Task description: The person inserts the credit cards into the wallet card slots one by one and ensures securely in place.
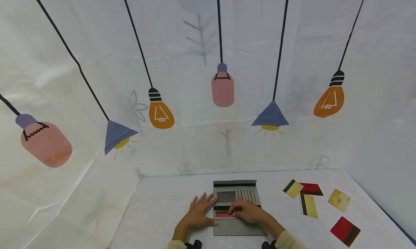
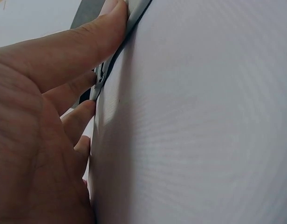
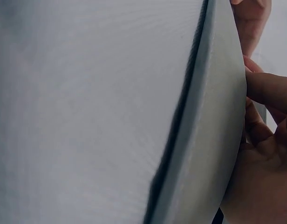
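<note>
A long grey wallet (image 1: 240, 227) lies unfolded on the white table, with a dark window pocket and several card slots. In one lower slot a red card (image 1: 221, 215) shows as a narrow strip. My right hand (image 1: 247, 211) is over the wallet, its curled thumb and fingers pinching that card's right part; the fingertips partly cover it. At the wallet's left edge, my left hand (image 1: 199, 214) rests with fingers spread, its thumb and fingertips touching the edge. The left wrist view shows the left thumb (image 2: 83, 49) against the wallet's side.
Right of the wallet lie several loose cards: a red card (image 1: 345, 231) with a dark stripe, a gold card (image 1: 339, 200), two striped yellowish cards (image 1: 309, 206) and another red card (image 1: 313, 189), partly overlapped. A white sheet (image 1: 195, 147) printed with lamps stands behind the table.
</note>
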